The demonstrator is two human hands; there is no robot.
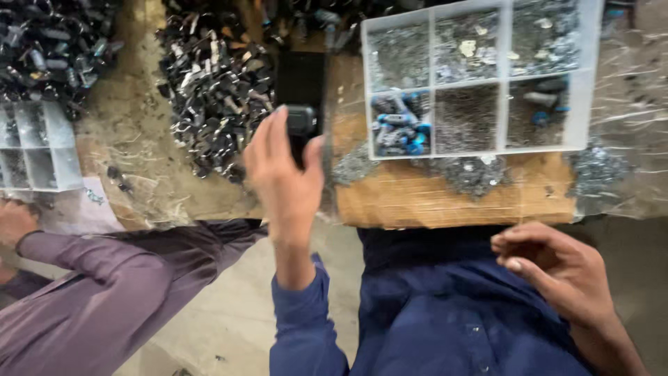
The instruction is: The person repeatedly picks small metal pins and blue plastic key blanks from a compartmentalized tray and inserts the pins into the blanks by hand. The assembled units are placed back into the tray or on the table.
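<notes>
My left hand [282, 177] is raised over the table edge and grips a small black rectangular part [301, 125] between thumb and fingers. My right hand [553, 268] hovers lower right above my dark blue shirt, fingers curled loosely, thumb and fingertips pinched close; I cannot tell whether a tiny part sits between them. Just beyond the black part lies a flat black block [300, 76] on the table.
A clear compartment tray [502, 76] with small metal pieces and blue-black parts sits right. A heap of black and metal parts [216, 90] lies left of centre. Another person's purple sleeve [104, 292] reaches in at left, near a second clear tray [38, 146].
</notes>
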